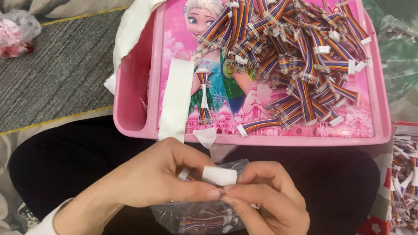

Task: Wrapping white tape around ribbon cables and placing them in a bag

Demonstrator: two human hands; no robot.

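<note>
My left hand (159, 176) and my right hand (265, 196) meet above my lap, both pinching a small bundle of ribbon cables wrapped in a white tape band (219, 175). Under the hands lies a clear plastic bag (200, 215) with more rainbow cable bundles inside. On the pink lap tray (261, 138) in front of me sits a big heap of short rainbow ribbon cables (300, 56) with white connectors. One taped bundle (203, 98) lies apart on the tray's left side.
A strip of white tape (176, 100) hangs over the tray's near edge, a short piece (205, 137) beside it. White cloth (130, 30) drapes the tray's left compartment. More cable bundles (405, 178) lie at right. A grey rug (56, 69) lies at left.
</note>
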